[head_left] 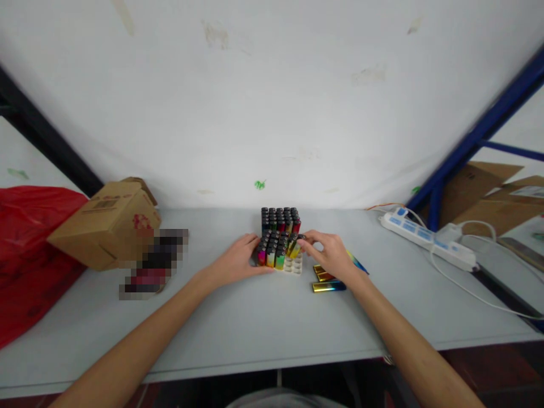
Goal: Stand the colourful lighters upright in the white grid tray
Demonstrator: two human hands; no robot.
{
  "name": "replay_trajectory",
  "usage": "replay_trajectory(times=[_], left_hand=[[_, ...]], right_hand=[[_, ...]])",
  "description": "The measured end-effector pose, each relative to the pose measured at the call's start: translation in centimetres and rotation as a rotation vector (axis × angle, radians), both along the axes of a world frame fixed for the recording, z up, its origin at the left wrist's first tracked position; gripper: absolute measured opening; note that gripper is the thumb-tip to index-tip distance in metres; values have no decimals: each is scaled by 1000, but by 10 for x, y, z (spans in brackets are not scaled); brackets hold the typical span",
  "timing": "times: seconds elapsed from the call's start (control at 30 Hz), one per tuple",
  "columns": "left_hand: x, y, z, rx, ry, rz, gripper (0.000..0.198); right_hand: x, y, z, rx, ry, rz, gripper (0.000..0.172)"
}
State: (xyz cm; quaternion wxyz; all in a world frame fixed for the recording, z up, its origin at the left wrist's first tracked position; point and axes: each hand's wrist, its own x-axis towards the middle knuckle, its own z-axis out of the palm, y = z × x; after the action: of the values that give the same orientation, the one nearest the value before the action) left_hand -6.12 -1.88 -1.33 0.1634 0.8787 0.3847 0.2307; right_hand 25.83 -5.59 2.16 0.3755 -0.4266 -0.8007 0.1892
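A white tray (294, 266) with round-cornered slots stands at the middle of the table, packed on its left with upright black-topped lighters (271, 249) in pink, orange and green. My left hand (236, 262) is curled round the tray's left side, thumb along the front and fingers at the back. My right hand (329, 249) pinches the top of a yellow lighter (294, 248), tilted over the tray's right part, where front slots show bare. Its lower end is partly hidden among the others. Beside my right wrist lie several loose gold-and-blue lighters (328, 287).
Right behind the tray stands another block of upright lighters (280, 218). To the left are a cardboard box (113, 224), a red plastic bag (34, 255) and a blurred-out item (157, 263). A white power strip (427, 238) with cables lies at the right, near a blue metal frame (467, 141).
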Motion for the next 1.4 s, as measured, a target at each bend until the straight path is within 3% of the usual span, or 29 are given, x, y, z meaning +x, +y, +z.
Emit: replay_trajectory(times=[0.27,0.37,0.5,0.6,0.7,0.83,0.97,1.2,1.4], left_hand=[[1,0,1,5,15,8,63],[1,-1,1,-4,4,10,60],[1,-1,2,-9,0,16,61],[1,-1,3,-15,12,13,63],[1,-1,1,-18,-1,13,62],[0,1,-1,-22,-16,25,62],[-1,1,-1,-5,2,14,63],[1,1,0,-14,-2,18,62],[1,1,1,-27,-15,19,66]], right_hand=[[-6,0,-8,-13,-240,23,26],[-5,1,-1,-34,-324,-26,33],[25,4,19,-114,-231,9,38],[63,7,29,-206,-270,35,31],[91,8,25,-330,-351,70,26],[96,7,11,-293,-343,134,27],[88,1,10,-271,-243,98,33],[75,-1,30,-197,135,-51,50],[32,19,44,-235,411,-27,63]])
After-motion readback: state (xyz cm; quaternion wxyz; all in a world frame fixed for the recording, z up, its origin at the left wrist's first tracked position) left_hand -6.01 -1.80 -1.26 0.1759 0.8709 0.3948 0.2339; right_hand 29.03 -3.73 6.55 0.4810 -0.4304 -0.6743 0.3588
